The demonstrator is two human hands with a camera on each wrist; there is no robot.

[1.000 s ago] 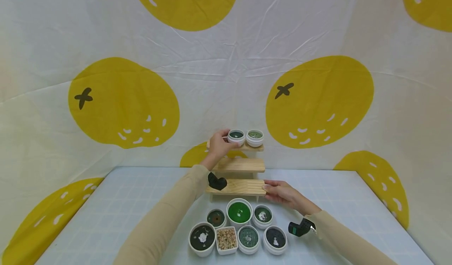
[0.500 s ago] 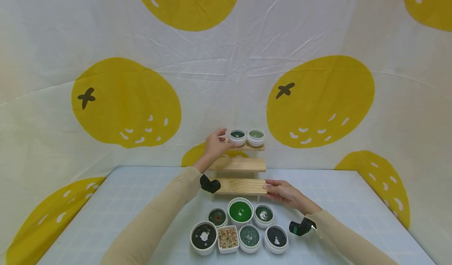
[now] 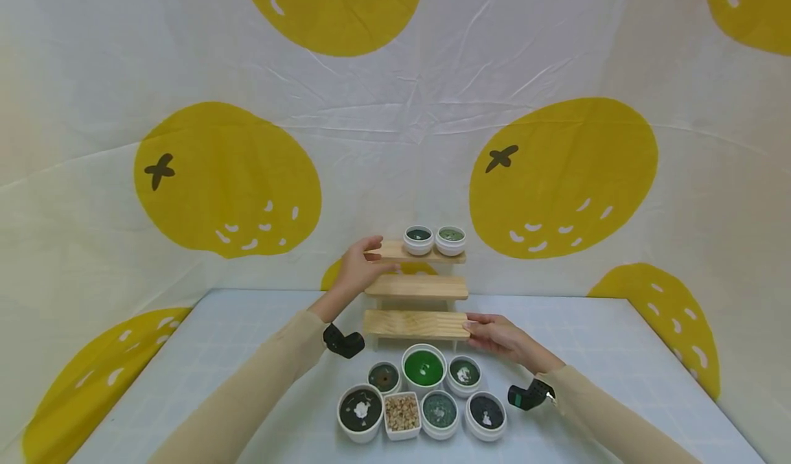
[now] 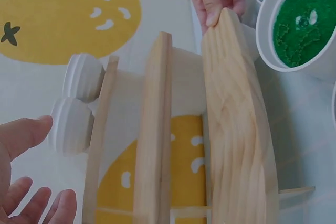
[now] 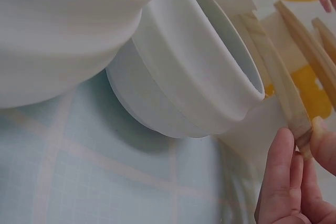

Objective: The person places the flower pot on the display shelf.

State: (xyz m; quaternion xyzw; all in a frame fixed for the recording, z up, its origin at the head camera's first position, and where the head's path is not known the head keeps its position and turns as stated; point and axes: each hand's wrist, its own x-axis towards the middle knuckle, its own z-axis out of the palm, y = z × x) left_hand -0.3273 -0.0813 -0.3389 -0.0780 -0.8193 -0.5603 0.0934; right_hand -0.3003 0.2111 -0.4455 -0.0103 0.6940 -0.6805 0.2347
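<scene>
A three-tier wooden display stand (image 3: 417,287) stands at the back of the table. Two small white pots with green contents, a darker one (image 3: 419,241) and a paler one (image 3: 450,241), sit side by side on the right half of its top board. My left hand (image 3: 358,266) is beside the left end of that board with fingers spread and nothing held; the left wrist view shows its thumb (image 4: 23,136) apart from the nearer pot (image 4: 72,125). My right hand (image 3: 503,342) pinches the right end of the lowest board (image 3: 415,325) between thumb and fingers (image 5: 281,174).
In front of the stand cluster several white pots, among them a large bright green one (image 3: 423,368), a dark one (image 3: 361,412) and a square one with tan gravel (image 3: 402,414). A pale cloth backdrop (image 3: 395,162) with yellow fruit prints hangs behind the table (image 3: 259,313).
My left hand has let go of the darker green pot on the top board and drawn back left and slightly down. The right hand keeps its hold on the lowest board.
</scene>
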